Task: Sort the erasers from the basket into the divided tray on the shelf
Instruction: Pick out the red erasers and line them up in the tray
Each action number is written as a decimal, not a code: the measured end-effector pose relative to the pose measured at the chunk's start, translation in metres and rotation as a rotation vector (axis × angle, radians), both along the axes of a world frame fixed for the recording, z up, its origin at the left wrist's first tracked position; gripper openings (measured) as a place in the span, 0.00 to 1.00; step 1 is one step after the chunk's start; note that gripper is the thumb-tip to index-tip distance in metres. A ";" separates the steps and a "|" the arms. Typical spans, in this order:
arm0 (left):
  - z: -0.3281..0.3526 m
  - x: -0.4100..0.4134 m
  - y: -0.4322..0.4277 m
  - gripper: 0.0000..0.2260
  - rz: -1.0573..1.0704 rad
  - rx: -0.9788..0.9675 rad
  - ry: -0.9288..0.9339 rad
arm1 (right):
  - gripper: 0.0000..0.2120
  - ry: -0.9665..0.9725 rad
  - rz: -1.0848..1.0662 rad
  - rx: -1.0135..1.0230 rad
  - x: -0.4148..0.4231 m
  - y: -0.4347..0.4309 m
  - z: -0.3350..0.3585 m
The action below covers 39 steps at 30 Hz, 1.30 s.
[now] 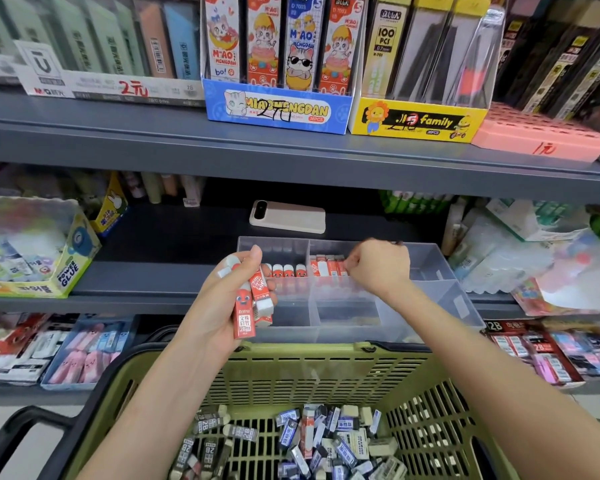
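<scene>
My left hand [222, 299] grips a bundle of red erasers [246, 317], fingers curled round their paper sleeves, in front of the tray [430, 268] on the shelf [146, 285]. My right hand [378, 268] is curled at the row [326, 267] standing in the tray's back middle compartment; whether it pinches one I cannot tell. Loose erasers [312, 441] lie in the basket [326, 368] below. I judge each one light, firm and slightly rubbery, with a slick sleeve. Take hold across the long sides, at mid-sleeve.

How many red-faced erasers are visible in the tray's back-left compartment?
4 red-faced erasers, upright in one row in the back-left compartment; the left hand may hide more.
</scene>
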<state>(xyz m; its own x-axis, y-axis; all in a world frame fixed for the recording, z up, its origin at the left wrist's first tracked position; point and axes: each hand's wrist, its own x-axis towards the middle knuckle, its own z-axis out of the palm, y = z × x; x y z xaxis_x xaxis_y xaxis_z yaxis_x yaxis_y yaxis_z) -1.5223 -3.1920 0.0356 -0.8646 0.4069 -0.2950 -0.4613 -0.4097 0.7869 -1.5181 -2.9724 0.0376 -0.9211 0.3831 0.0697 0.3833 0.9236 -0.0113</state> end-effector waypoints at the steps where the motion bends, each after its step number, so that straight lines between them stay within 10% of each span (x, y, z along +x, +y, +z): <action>1: 0.001 0.000 0.001 0.12 0.000 0.013 -0.011 | 0.14 0.079 0.023 0.038 0.006 -0.004 0.004; 6: 0.006 0.004 0.011 0.15 0.106 0.018 -0.001 | 0.19 0.340 0.272 -0.938 0.047 -0.066 0.029; 13: 0.014 0.014 0.017 0.14 0.250 -0.145 0.163 | 0.08 0.352 0.349 -0.806 0.064 -0.101 0.030; 19: 0.013 0.012 0.004 0.17 0.205 -0.199 0.157 | 0.03 0.560 0.215 -1.238 0.051 -0.061 0.043; 26: 0.012 0.006 0.001 0.17 0.139 -0.161 0.055 | 0.06 0.396 0.024 -0.632 0.018 0.034 0.026; 39: 0.004 0.001 0.014 0.18 0.113 -0.175 0.049 | 0.08 0.033 0.027 -0.222 -0.019 0.026 -0.002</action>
